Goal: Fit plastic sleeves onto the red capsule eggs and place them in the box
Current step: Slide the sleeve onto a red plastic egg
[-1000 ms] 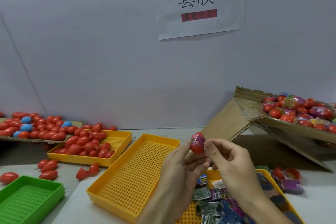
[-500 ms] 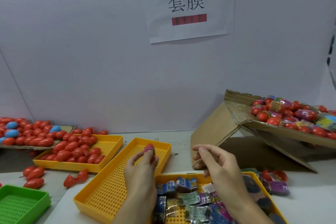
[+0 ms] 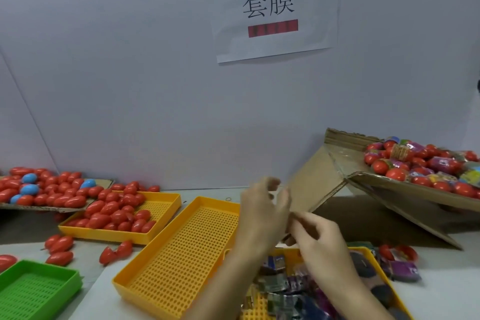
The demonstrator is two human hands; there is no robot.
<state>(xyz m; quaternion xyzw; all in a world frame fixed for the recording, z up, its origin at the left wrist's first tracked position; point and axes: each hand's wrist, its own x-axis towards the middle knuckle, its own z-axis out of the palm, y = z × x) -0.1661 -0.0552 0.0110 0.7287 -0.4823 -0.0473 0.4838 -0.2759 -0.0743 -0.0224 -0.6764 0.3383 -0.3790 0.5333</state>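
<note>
With fingers loosely curled and motion-blurred, grip contents indeterminate, the left hand and right hand meet above the yellow tray of plastic sleeves, while red capsule eggs fill a far-left tray and sleeved eggs lie in the tilted cardboard box.

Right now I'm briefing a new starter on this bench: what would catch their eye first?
The heap of red capsule eggs filling the yellow tray at left. Next, the tilted cardboard box at right, full of sleeved eggs. On the wall above hangs a white paper sign with two black characters.
</note>
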